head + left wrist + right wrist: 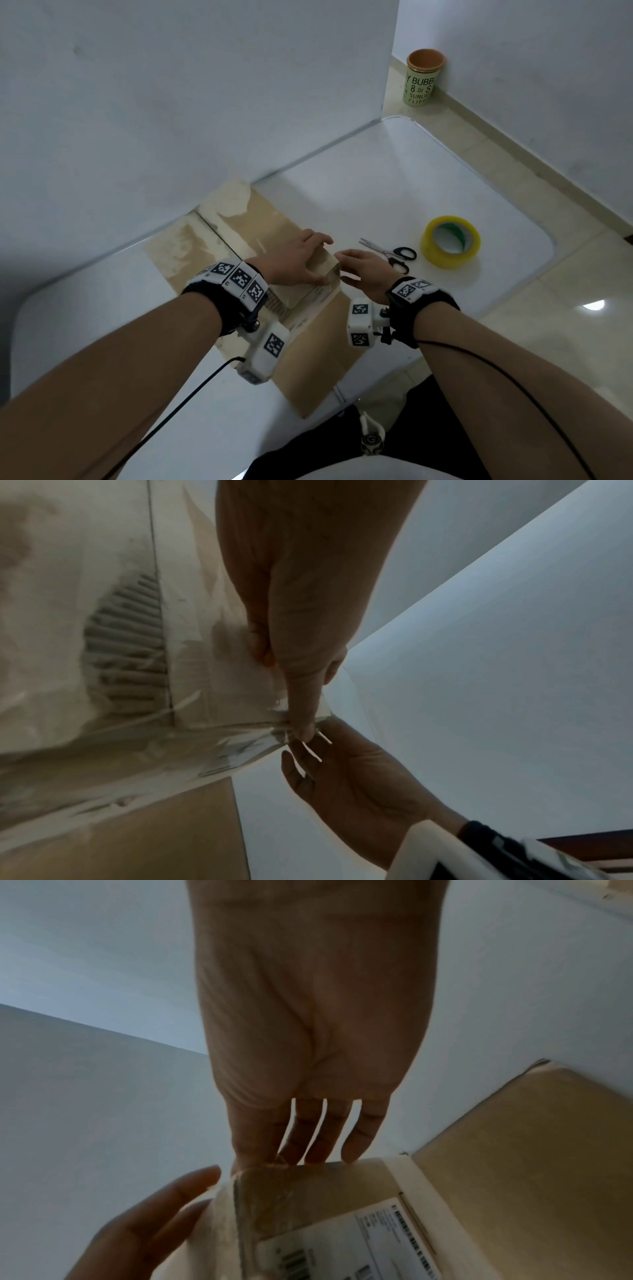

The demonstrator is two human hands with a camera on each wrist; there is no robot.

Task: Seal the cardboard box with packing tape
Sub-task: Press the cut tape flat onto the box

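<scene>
A worn cardboard box point(308, 346) lies flattened on the white table point(445, 171), with old clear tape point(236, 742) and a shipping label point(342, 1245) on it. One flap point(327, 265) stands raised near its right edge. My left hand point(294, 260) grips this flap, thumb on one face and fingers over the other; the left wrist view shows the thumb point(301, 712) pressed on the taped corner. My right hand point(359, 270) has straight, slightly spread fingers point(308, 1137) whose tips touch the flap's edge point(308, 1180). A yellow roll of packing tape point(450, 241) lies to the right, untouched.
Black-handled scissors point(394, 255) lie between my right hand and the tape roll. A white panel point(171, 102) rises behind the box. A green cup point(423, 77) stands on the tiled floor point(548, 325) beyond the table's far corner.
</scene>
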